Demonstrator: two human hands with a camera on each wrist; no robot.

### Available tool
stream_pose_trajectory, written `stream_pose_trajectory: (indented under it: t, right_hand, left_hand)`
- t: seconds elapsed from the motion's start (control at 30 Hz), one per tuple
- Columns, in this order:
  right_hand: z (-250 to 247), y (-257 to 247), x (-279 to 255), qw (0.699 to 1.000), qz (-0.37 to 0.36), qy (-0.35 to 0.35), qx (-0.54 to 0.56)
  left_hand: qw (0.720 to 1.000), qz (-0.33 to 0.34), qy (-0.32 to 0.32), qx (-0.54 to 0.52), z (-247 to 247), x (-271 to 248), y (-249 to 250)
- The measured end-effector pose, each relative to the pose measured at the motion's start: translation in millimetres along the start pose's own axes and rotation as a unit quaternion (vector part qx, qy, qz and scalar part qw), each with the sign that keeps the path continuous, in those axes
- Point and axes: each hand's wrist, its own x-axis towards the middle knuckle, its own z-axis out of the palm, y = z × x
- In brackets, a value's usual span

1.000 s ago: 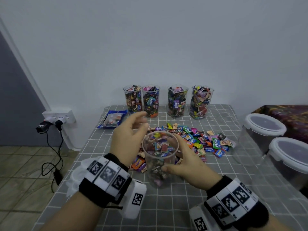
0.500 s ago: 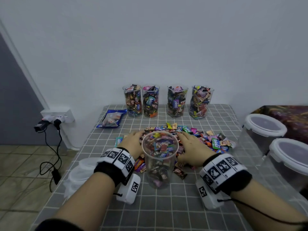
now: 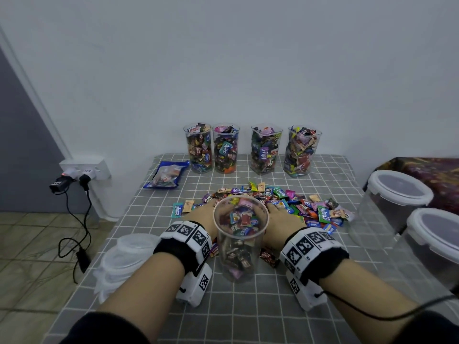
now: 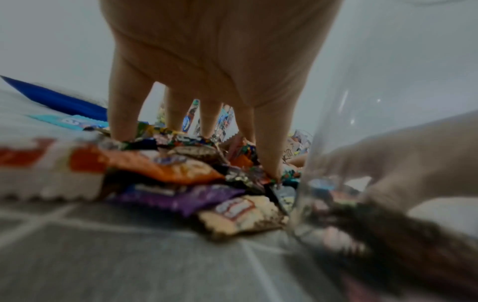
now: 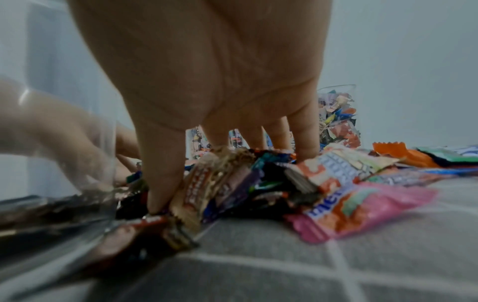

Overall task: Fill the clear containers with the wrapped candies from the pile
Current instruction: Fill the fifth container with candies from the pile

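A clear cup (image 3: 240,240), about half full of wrapped candies, stands on the checked cloth (image 3: 248,306) in front of me. Behind it lies the candy pile (image 3: 293,204). My left hand (image 3: 200,214) reaches past the cup's left side and my right hand (image 3: 280,217) past its right side. In the left wrist view the left hand (image 4: 207,143) has straight, spread fingers with their tips pressed on the wrappers. The right hand (image 5: 232,163) likewise sets spread fingers and thumb on the pile. The cup (image 4: 362,163) partly hides both hands' fingertips in the head view.
Four full clear containers (image 3: 250,150) line the wall. A blue packet (image 3: 165,175) lies at the back left. Stacked clear lids (image 3: 126,256) sit at the left table edge, and two large lidded tubs (image 3: 397,194) stand at the right. Plugs and cables (image 3: 82,175) hang left of the table.
Both hands were raised around the cup's rim a second ago. They have dropped and reached forward onto the pile on either side of the cup, which has not moved.
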Motion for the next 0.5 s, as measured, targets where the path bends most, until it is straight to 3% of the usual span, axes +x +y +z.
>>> stream_pose_trajectory:
  t: [0.2, 0.5]
  right_hand:
    - [1.1, -4.2, 1.0, 0.999, -0.016, 0.050, -0.013]
    - [-8.1, -7.5, -5.2, 0.996, -0.008, 0.089, 0.014]
  left_hand:
    - [0.998, -0.066, -0.013, 0.016, 2.4, 6.2, -1.5]
    - [0.997, -0.064, 0.033, 0.035, 7.7, 7.9, -1.7]
